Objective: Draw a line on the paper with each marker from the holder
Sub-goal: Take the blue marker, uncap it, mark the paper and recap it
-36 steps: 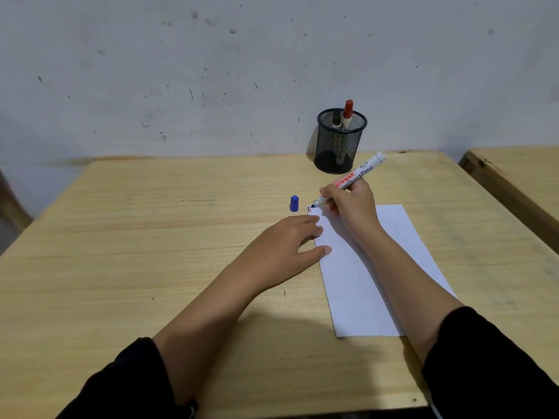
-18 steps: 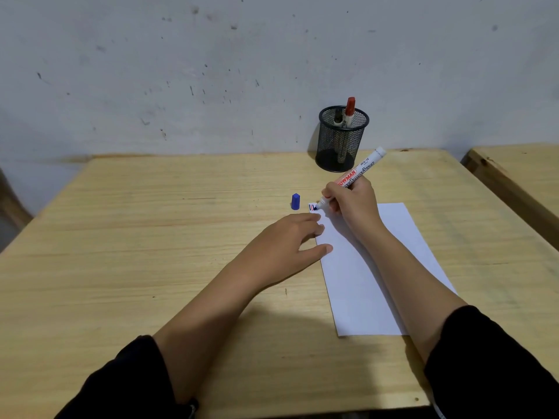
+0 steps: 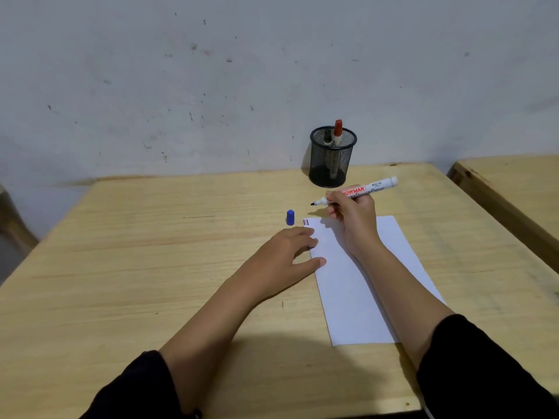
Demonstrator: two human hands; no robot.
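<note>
Right hand [image 3: 352,214] lifted the uncapped white marker [image 3: 360,192] off the white paper sheet [image 3: 363,285]; grip closed, tip pointing left. Blue cap [image 3: 290,217] stands left of tip. Left hand [image 3: 281,261] nearer, flat, fingers spread.

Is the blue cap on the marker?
No, the blue cap stands on the table, apart from the uncapped marker in the right hand.

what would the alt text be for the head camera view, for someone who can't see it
A person's right hand holds an uncapped marker just above the far corner of a white paper, where short lines are drawn. The left hand steadies the paper's edge beside a blue cap; a mesh holder behind holds two markers.
</note>
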